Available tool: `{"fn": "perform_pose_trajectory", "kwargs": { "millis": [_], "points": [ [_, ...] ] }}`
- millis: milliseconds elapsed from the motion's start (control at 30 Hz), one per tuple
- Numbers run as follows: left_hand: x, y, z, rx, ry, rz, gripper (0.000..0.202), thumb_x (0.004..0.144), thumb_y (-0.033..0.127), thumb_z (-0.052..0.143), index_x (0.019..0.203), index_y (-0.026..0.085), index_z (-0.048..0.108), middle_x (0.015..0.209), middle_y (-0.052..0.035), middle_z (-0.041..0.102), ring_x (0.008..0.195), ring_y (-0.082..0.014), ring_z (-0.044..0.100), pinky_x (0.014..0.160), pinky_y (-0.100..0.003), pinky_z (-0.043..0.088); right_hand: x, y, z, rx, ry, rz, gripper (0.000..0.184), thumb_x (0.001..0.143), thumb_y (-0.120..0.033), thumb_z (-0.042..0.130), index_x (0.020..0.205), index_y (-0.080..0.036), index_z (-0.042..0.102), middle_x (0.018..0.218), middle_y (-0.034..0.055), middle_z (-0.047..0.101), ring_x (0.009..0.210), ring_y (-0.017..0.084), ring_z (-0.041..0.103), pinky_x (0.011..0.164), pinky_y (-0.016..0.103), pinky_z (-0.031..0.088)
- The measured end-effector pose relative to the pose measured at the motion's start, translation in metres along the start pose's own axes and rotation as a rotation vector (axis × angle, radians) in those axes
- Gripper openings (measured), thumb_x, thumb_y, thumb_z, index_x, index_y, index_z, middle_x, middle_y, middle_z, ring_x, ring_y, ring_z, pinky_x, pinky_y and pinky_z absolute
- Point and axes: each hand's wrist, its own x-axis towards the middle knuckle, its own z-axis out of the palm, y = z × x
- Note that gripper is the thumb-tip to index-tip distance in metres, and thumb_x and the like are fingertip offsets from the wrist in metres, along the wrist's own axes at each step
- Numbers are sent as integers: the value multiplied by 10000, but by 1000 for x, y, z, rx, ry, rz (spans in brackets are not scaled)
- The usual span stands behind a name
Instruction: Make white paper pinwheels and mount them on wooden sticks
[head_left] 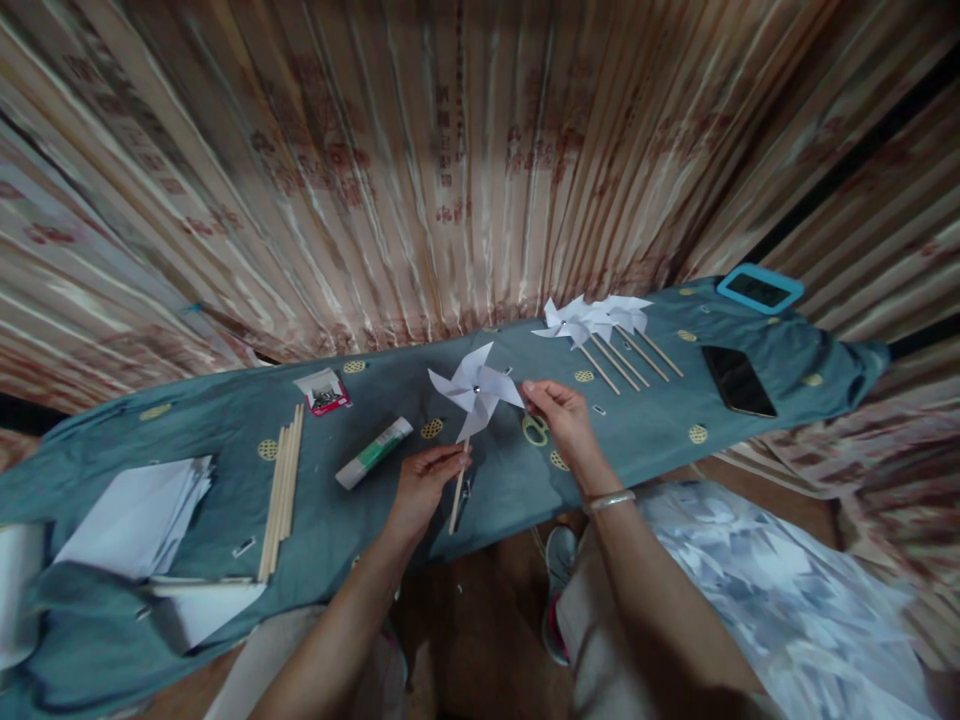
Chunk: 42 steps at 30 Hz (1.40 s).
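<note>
A white paper pinwheel (475, 388) on a wooden stick (457, 500) stands over the blue-grey cloth-covered table (645, 440). My left hand (421, 487) is closed round the stick just below the paper wheel. My right hand (561, 418) pinches the tip of the wheel's right blade, a bangle on its wrist. Yellow-handled scissors (535, 431) lie on the cloth just under my right hand. Three finished pinwheels (592, 318) lie at the back right, sticks pointing toward me.
A glue stick (373, 453) lies left of my left hand. Further left are a bundle of wooden sticks (281, 490), a small packet of pins (323, 391) and stacked white paper (139, 515). A dark phone (738, 381) and a blue-framed device (759, 288) sit at the right end.
</note>
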Motion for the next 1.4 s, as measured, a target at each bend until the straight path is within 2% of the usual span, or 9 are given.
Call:
{"fn": "perform_pose_trajectory", "kwargs": {
  "millis": [100, 400, 700, 967, 1100, 1267, 1400],
  "points": [
    [-1, 1, -1, 18, -4, 8, 351, 470, 382, 886, 730, 165, 793, 731, -79, 764, 681, -191, 683, 724, -309, 536, -3, -1, 3, -29, -28, 20, 427, 538, -590, 812, 559, -195, 651, 486, -50, 506, 469, 73, 360, 477, 244, 260],
    [-2, 6, 1, 10, 22, 4, 364, 430, 383, 898, 704, 171, 790, 710, -67, 755, 665, -177, 660, 706, -301, 524, -7, 1, 9, -37, -74, 31, 354, 545, -529, 807, 574, -203, 672, 524, -27, 556, 514, 95, 403, 504, 250, 281],
    [0, 6, -1, 14, 50, 34, 386, 438, 393, 898, 730, 165, 791, 714, -62, 752, 666, -178, 661, 710, -307, 529, -12, 8, 13, -75, -157, 7, 373, 594, -545, 783, 567, -199, 645, 507, -45, 482, 518, 91, 360, 506, 255, 259],
    [-1, 8, 0, 6, 59, 47, 361, 457, 381, 890, 729, 166, 790, 703, -60, 748, 665, -186, 665, 709, -315, 533, -18, 8, 21, -66, -214, 25, 441, 557, -621, 795, 561, -203, 652, 551, -17, 566, 549, 108, 426, 527, 254, 326],
    [-1, 8, 0, 19, 58, 52, 368, 452, 399, 893, 715, 164, 787, 685, -59, 740, 658, -187, 658, 703, -317, 530, -20, 7, 22, -59, -248, 55, 412, 560, -577, 822, 559, -200, 655, 552, -19, 574, 552, 105, 429, 524, 246, 325],
    [0, 7, 0, -3, 63, 28, 368, 440, 382, 898, 718, 167, 789, 681, -51, 738, 653, -169, 645, 699, -296, 516, -24, 7, 26, -55, -279, 71, 402, 571, -534, 837, 532, -191, 631, 497, -48, 499, 518, 86, 378, 512, 244, 283],
    [0, 6, 1, -13, 66, 21, 379, 428, 384, 903, 712, 163, 785, 678, -46, 734, 645, -164, 640, 693, -296, 513, -26, 7, 29, -36, -312, 81, 389, 572, -509, 846, 530, -181, 642, 520, -39, 539, 531, 86, 407, 528, 243, 296]
  ]
}}
